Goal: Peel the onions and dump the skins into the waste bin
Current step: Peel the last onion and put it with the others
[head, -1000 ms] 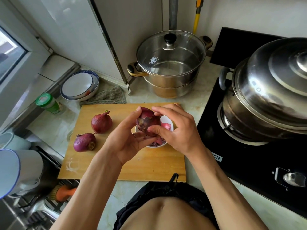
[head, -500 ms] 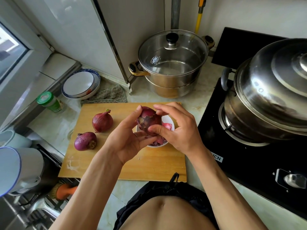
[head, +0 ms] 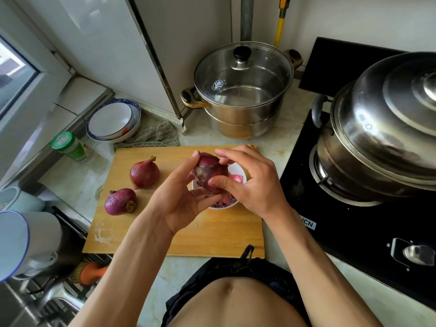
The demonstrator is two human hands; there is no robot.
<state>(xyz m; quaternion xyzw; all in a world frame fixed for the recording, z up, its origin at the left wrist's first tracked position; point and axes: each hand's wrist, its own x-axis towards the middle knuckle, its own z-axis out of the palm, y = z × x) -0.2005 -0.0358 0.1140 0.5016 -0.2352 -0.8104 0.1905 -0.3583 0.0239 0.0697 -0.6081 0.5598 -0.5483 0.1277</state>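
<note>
A red onion [head: 208, 172] is held above the wooden cutting board [head: 179, 234]. My left hand [head: 181, 197] cups it from the left and below. My right hand [head: 252, 182] grips it from the right, thumb on its front and fingertips at its top. Right under the onion stands a small white bowl [head: 240, 173] with pink skins [head: 236, 178] in it, mostly hidden by my hands. Two more red onions lie on the board's left part, one upright [head: 144, 173], one on its side [head: 120, 201]. No waste bin is in view.
A steel pot with a glass lid [head: 243, 90] stands behind the board. A large lidded steel pot [head: 382, 128] sits on the black gas stove [head: 354, 232] at right. Stacked plates [head: 113, 120], a green-capped jar [head: 68, 145] and a cloth [head: 153, 136] lie at left; a sink [head: 35, 303] at lower left.
My hands and the onion stay in nearly the same place. My right fingers have shifted slightly over the onion's top.
</note>
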